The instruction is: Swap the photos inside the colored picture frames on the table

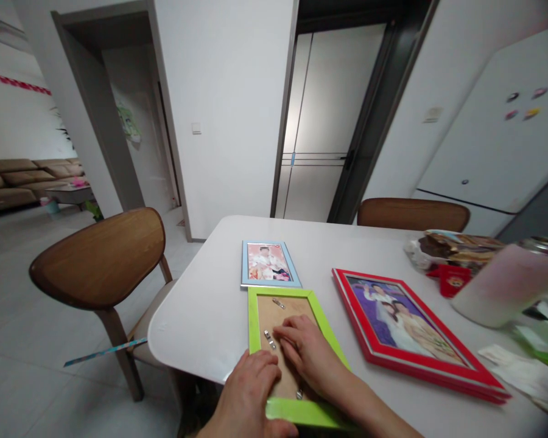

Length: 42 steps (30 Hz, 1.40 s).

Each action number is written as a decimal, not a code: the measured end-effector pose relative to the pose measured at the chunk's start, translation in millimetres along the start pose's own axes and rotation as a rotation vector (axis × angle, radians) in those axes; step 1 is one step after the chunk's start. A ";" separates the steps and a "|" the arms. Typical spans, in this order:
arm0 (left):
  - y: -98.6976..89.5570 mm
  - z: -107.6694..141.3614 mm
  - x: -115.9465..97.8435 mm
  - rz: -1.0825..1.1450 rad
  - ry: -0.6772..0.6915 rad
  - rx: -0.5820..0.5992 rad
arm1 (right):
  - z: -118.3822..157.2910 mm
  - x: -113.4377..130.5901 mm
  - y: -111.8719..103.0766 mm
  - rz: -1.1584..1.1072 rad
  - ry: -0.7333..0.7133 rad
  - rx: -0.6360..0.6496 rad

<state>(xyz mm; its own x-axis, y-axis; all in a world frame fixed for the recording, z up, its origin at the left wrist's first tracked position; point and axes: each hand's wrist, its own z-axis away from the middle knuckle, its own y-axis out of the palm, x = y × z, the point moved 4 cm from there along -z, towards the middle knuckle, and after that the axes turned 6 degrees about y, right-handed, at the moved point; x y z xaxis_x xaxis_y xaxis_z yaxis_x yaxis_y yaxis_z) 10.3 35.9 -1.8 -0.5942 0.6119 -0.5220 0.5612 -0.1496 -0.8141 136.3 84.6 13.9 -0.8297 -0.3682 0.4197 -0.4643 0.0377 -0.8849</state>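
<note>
A lime-green picture frame (254, 319) lies face down on the white table, its brown backing board (287, 311) showing. Small metal clips are fixed on the board: one near the far end (278, 303), one at the left (269, 339) and one toward the near end (299, 393). My left hand (253, 389) grips the frame's near left side, fingers over the edge and thumb by the front bar. On the board rests my right hand (304, 353), its fingers bent and pressed together just right of the left clip. Whatever lies under those fingertips is hidden.
A light-blue photo frame (294, 271) lies beyond the green one. To the right are stacked red photo frames (369, 347), a pink-white bottle (502, 286), a red cup (454, 280), a plastic bag (422, 255) and tissue (511, 365). A wooden chair (105, 258) stands left of the table (201, 316).
</note>
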 end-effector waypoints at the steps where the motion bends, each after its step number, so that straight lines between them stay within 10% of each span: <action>1: -0.2 0.2 0.3 0.009 0.006 -0.008 | -2.6 6.5 3.4 0.012 -0.021 0.018; 12: 1.0 -1.6 6.3 0.119 0.039 -0.031 | -0.8 20.3 16.1 0.212 -0.180 0.180; 27: 2.2 0.7 5.4 0.092 0.000 -0.022 | -73.5 -45.7 11.5 0.162 0.380 -0.108; 42: -2.7 5.8 3.9 0.093 -0.048 -0.040 | -56.9 -29.1 -4.7 0.065 0.281 -0.090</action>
<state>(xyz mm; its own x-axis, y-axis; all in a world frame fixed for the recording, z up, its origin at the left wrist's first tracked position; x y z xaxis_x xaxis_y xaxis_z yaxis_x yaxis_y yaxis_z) 3.1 34.2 -3.1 -0.5650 0.5588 -0.6071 0.6368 -0.1726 -0.7515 145.0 148.0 17.3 -0.9060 -0.0917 0.4131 -0.4225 0.1401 -0.8955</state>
